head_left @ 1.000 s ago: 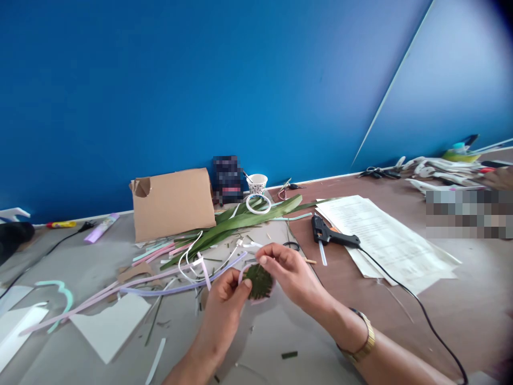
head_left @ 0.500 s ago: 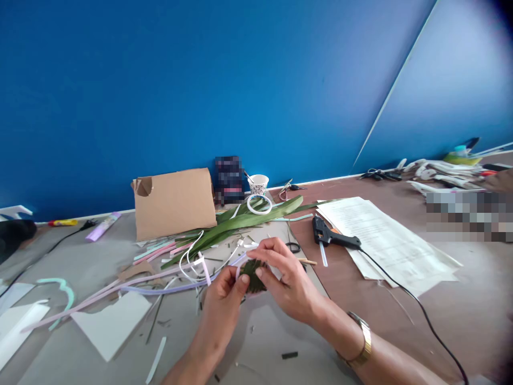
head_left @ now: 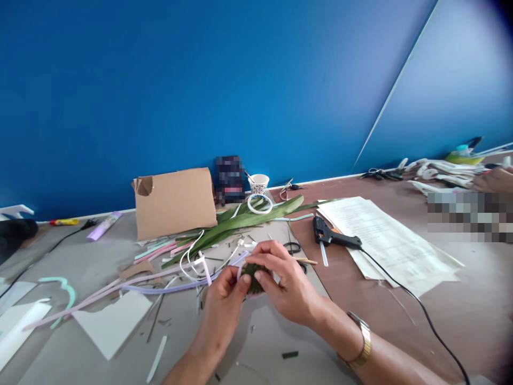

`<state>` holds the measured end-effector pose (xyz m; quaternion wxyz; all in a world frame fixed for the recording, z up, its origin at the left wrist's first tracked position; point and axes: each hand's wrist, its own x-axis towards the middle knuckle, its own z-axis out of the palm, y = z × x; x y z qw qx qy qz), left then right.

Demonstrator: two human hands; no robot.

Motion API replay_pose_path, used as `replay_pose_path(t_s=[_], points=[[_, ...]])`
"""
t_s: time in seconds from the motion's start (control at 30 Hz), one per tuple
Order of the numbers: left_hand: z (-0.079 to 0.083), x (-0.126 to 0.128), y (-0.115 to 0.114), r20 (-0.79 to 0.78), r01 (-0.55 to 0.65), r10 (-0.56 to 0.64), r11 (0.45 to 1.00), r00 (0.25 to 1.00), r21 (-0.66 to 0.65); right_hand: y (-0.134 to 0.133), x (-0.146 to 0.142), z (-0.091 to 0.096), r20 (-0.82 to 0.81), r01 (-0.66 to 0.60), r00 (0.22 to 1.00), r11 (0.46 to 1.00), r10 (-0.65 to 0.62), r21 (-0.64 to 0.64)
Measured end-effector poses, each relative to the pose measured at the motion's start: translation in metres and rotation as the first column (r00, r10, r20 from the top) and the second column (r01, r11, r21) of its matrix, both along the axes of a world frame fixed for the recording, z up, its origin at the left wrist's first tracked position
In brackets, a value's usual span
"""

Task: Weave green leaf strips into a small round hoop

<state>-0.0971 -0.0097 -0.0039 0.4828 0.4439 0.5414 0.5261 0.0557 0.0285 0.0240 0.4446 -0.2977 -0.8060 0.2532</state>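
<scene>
Disc (head_left: 252,277): round, green, woven leaf | left hand (head_left: 224,313) + right hand (head_left: 286,286) pinching

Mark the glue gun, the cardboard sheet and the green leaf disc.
glue gun (head_left: 332,238): head view, on its black body.
cardboard sheet (head_left: 174,203): head view, middle of its brown face.
green leaf disc (head_left: 251,271): head view, on the small green patch left uncovered.

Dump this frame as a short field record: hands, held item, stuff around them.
held: green disc, edged with a pale strip
left: left hand pinches the disc's left edge
right: right hand grips its top and right side; gold watch on wrist
behind: long green leaves, cardboard box, white ring
right of hands: black glue gun beside paper sheets
surface: table strewn with strips and scraps
</scene>
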Motion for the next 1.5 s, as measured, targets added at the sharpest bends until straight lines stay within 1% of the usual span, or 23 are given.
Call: replay_pose_path(t_s=[0.13,0.23,0.27,0.33,0.4,0.43,0.47,0.53,0.57,0.6,0.63,0.7,0.77,0.8,0.87,0.97,1.03,1.13,1.2,1.4,1.5], points=[[-0.001,0.0,0.001,0.014,0.001,-0.001,1.0,1.0,-0.005,-0.001,0.0,-0.001,0.063,0.006,0.998,0.998,-0.009,0.058],[-0.003,-0.002,0.001,0.043,-0.012,0.013,1.0,0.999,-0.016,0.0,0.002,0.0,-0.008,0.014,1.0,0.999,-0.014,0.031],[-0.003,-0.002,0.001,0.057,-0.017,0.019,1.0,0.998,-0.019,0.001,0.003,0.001,-0.048,0.033,0.998,0.999,-0.033,0.001],[-0.003,-0.003,0.001,0.085,-0.039,0.042,0.999,0.996,-0.031,0.003,0.004,0.001,-0.12,0.107,0.986,0.992,-0.115,-0.07],[0.001,-0.003,0.0,0.132,-0.065,0.072,0.996,0.989,-0.055,0.005,0.005,0.001,-0.16,0.185,0.965,0.972,-0.208,-0.147],[0.003,-0.003,0.0,0.164,-0.074,0.085,0.995,0.983,-0.073,0.005,0.005,0.001,-0.174,0.204,0.956,0.962,-0.235,-0.181],[0.005,-0.003,0.0,0.201,-0.078,0.095,0.993,0.975,-0.09,0.006,0.004,0.0,-0.187,0.207,0.95,0.955,-0.248,-0.214],[0.009,-0.002,-0.001,0.271,-0.077,0.105,0.991,0.957,-0.114,0.008,0.003,0.0,-0.219,0.167,0.945,0.934,-0.243,-0.316],[0.011,-0.002,-0.001,0.296,-0.075,0.107,0.99,0.949,-0.118,0.008,0.002,0.0,-0.243,0.128,0.941,0.913,-0.235,-0.386],[0.012,-0.001,-0.001,0.315,-0.069,0.103,0.991,0.943,-0.117,0.008,0.002,0.0,-0.271,0.076,0.936,0.882,-0.223,-0.466],[0.012,-0.001,0.0,0.331,-0.065,0.099,0.992,0.938,-0.111,0.009,0.001,0.0,-0.3,0.013,0.931,0.839,-0.208,-0.544],[0.013,-0.001,0.0,0.353,-0.058,0.09,0.993,0.931,-0.099,0.009,-0.001,0.001,-0.356,-0.12,0.919,0.736,-0.172,-0.666],[0.013,0.0,0.001,0.367,-0.056,0.085,0.994,0.926,-0.089,0.008,-0.002,0.002,-0.394,-0.215,0.908,0.646,-0.144,-0.733],[0.013,0.0,0.001,0.371,-0.053,0.081,0.995,0.925,-0.085,0.008,-0.003,0.002,-0.408,-0.245,0.902,0.613,-0.139,-0.751],[0.013,-0.001,0.001,0.367,-0.04,0.065,0.996,0.928,-0.076,0.007,-0.005,0.001,-0.435,-0.289,0.891,0.576,-0.13,-0.764],[0.013,0.0,0.0,0.341,-0.015,0.038,0.997,0.939,-0.07,0.006,-0.008,0.0,-0.469,-0.324,0.874,0.561,-0.131,-0.762],[0.015,0.0,-0.001,0.322,-0.017,0.041,0.997,0.946,-0.077,0.005,-0.009,0.0,-0.479,-0.329,0.866,0.557,-0.144,-0.762],[0.016,0.0,-0.002,0.305,-0.046,0.076,0.993,0.949,-0.106,0.005,-0.007,0.002,-0.478,-0.288,0.857,0.592,-0.191,-0.753],[0.016,0.0,-0.002,0.295,-0.047,0.078,0.993,0.952,-0.111,0.005,-0.006,0.003,-0.474,-0.257,0.853,0.615,-0.218,-0.745],[0.006,-0.003,-0.001,0.212,-0.04,0.053,0.997,0.976,-0.065,0.007,-0.008,0.0,-0.447,-0.218,0.867,0.638,-0.221,-0.739],[0.005,-0.003,-0.002,0.15,-0.025,0.031,0.999,0.988,-0.044,0.007,-0.008,-0.001,-0.437,-0.198,0.866,0.635,-0.244,-0.746]])
